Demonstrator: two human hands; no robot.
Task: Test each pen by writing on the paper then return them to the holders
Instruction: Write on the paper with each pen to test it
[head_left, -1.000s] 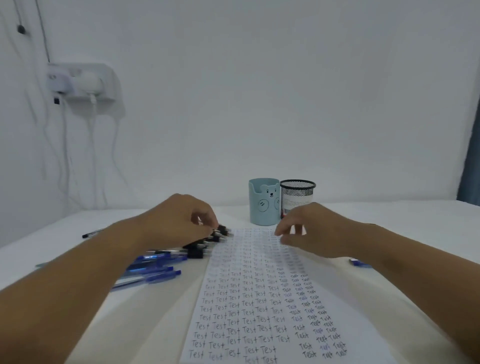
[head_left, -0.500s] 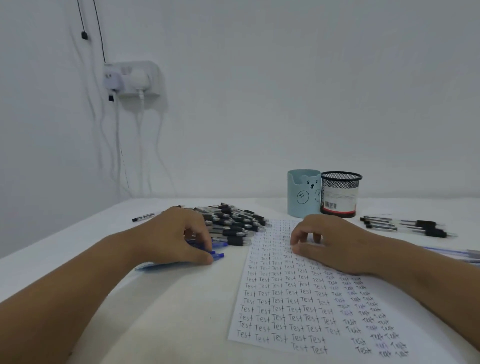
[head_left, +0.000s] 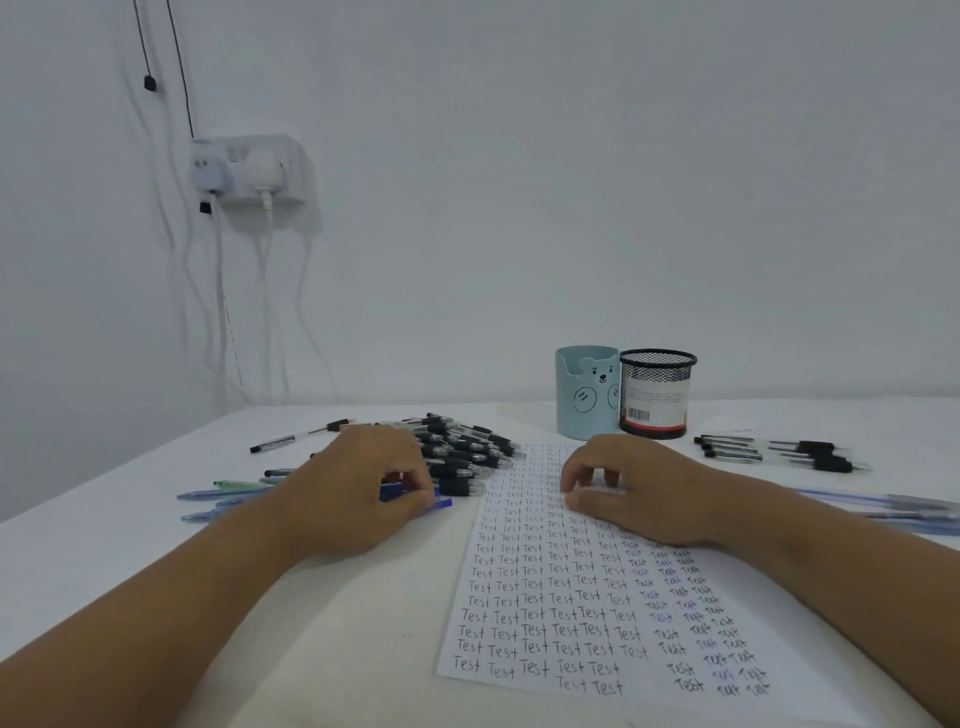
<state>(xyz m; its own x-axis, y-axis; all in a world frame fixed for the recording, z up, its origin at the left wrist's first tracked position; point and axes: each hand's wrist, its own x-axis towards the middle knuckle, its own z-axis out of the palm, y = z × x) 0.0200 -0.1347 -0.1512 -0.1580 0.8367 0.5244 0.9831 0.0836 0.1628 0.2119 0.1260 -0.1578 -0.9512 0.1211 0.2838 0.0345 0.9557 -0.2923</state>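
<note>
The head view showed a white table with a paper sheet (head_left: 597, 587) nearly covered in rows of the handwritten word "Test". The left hand (head_left: 358, 499) rested left of the sheet, its fingers curled over a blue pen (head_left: 439, 503) lying flat on the table, apparently pinching it. Behind it sat a pile of black-grip pens (head_left: 462, 452), with more blue pens (head_left: 223, 499) to the left. The right hand (head_left: 639, 493) rested on the paper, fingers loosely curled and holding nothing, pinning the sheet. Two holders stood at the back: a pale blue bear holder (head_left: 587, 395) and a black mesh holder (head_left: 657, 395), touching. More black pens (head_left: 779, 452) lay to the right.

The blue pen looked light, stiff and smooth, likely to roll; it was probably best pinched at mid-barrel. The thin paper would slide unless held down.
</note>
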